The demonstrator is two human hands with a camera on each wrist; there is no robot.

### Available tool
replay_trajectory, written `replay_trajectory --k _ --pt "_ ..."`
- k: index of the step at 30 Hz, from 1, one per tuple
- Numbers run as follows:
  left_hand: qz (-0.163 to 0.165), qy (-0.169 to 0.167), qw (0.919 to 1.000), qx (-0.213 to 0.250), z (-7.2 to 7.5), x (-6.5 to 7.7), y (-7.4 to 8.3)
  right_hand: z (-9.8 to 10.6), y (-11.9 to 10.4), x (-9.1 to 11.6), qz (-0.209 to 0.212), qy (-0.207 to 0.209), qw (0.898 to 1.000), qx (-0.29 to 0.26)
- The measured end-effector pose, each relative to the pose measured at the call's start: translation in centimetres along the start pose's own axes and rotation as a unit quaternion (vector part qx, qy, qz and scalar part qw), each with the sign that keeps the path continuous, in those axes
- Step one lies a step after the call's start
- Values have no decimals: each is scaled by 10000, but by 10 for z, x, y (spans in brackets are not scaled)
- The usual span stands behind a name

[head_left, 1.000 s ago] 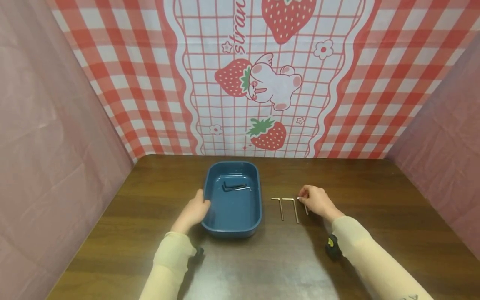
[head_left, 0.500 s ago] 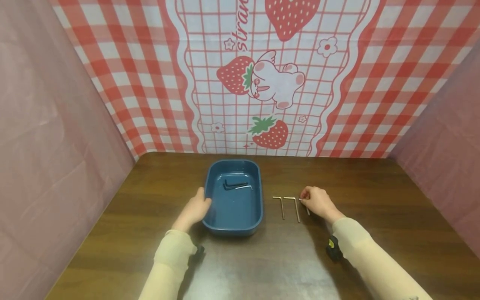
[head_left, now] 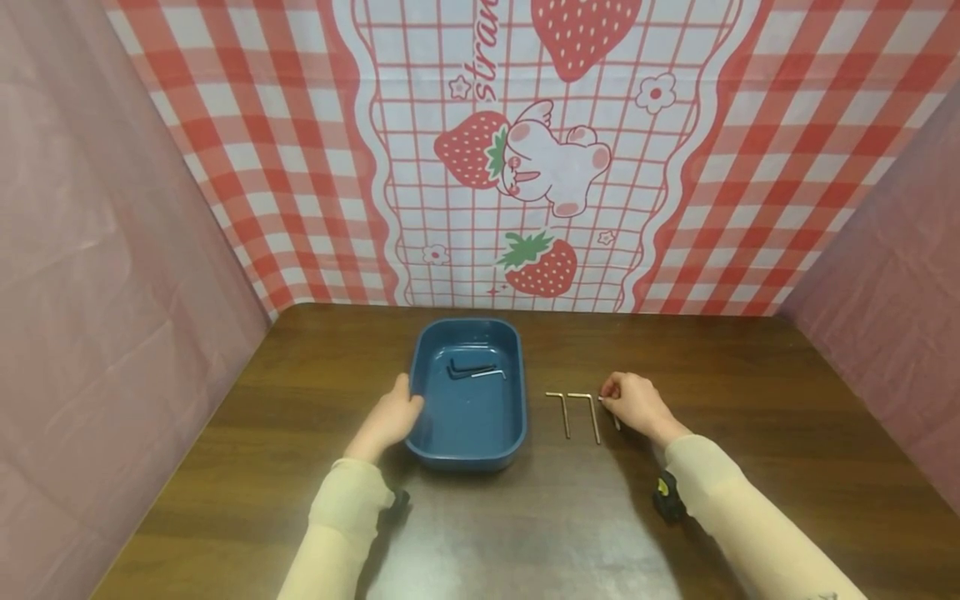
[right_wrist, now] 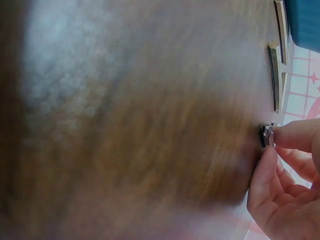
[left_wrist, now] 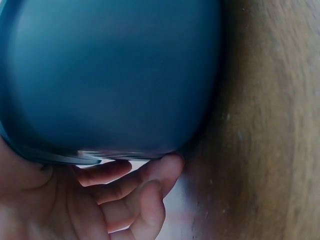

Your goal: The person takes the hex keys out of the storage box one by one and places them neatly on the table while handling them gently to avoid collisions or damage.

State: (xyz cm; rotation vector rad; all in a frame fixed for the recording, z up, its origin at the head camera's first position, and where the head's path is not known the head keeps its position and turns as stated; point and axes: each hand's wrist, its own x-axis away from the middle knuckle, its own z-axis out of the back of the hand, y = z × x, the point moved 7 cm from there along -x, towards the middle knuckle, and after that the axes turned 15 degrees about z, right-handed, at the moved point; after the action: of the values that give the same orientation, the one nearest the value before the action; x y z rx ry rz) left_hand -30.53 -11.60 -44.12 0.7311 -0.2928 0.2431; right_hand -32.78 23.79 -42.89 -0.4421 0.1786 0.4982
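My left hand (head_left: 386, 421) grips the left wall of a deep blue rectangular tray (head_left: 465, 461), thumb at the rim. In the left wrist view the fingers (left_wrist: 150, 200) curl along the outside of the tray wall (left_wrist: 115, 75). Inside the tray lie two black hex keys (head_left: 459, 373) and a silver hex key (head_left: 491, 373). On the right, my right hand (head_left: 636, 404) pinches a hex key (right_wrist: 268, 135) between thumb and forefinger, low at the table; the hand covers most of it. Two brass-coloured hex keys (head_left: 566, 417) (head_left: 594, 421) lie side by side between tray and right hand.
A brown wooden table (head_left: 525, 533) carries everything. Behind it hangs a red-and-white checked cloth (head_left: 300, 167) with strawberry prints. Pink cloths (head_left: 112, 250) close off both sides. Each wrist wears a dark camera, such as the one on the right (head_left: 666, 497).
The head view has shifted slightly. Both hands keep their holds, and the tray and hex keys stay in place.
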Motion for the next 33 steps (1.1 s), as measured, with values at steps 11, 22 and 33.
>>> replay_trajectory --k 11,22,33 --pt "25 14 10000 23 -1 -1 -2 5 -6 -12 -87 -415 9990 126" --pt "75 -93 9999 82 1 1 -1 17 -43 -51 288 85 9994 180" --pt "11 46 10000 10 1 0 0 18 -101 -91 898 213 9951 354"
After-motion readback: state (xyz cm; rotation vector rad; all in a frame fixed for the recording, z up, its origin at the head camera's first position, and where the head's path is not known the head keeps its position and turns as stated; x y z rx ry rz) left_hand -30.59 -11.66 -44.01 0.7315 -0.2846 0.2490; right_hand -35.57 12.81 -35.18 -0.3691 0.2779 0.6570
